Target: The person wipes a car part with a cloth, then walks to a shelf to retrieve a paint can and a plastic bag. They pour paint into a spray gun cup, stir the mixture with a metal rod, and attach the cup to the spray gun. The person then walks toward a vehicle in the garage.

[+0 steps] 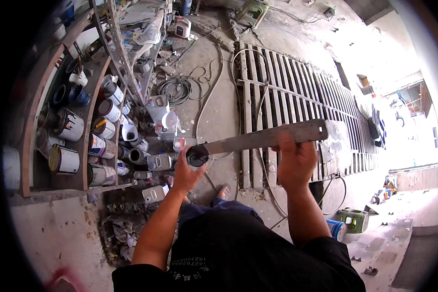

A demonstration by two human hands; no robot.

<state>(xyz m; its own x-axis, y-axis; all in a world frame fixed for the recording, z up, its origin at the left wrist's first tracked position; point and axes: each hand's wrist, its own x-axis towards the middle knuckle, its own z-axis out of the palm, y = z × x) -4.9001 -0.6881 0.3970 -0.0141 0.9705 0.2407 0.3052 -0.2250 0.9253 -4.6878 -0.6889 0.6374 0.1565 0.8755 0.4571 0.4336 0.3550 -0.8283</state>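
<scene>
My left hand (184, 176) is wrapped round a small cup (198, 156) with dark, paint-like stuff inside. In my right hand (297, 163) is a long, flat stirring stick (258, 139), stained grey and brown, with a small hole near its right end. Its left end meets the cup's rim; whether the tip dips inside is hard to tell. The stick lies nearly level, sloping up a little to the right, and my right fingers grip it toward the holed end.
Wooden shelves (86, 146) at left hold several paint cans (69, 123). Plastic jugs (158, 108) and a coiled hose (175, 90) lie on the floor beside them. A slatted grating (277, 92) spans the ground ahead, crossed by a loose hose. A blue-and-white bucket (337, 228) and green container (354, 220) stand at right.
</scene>
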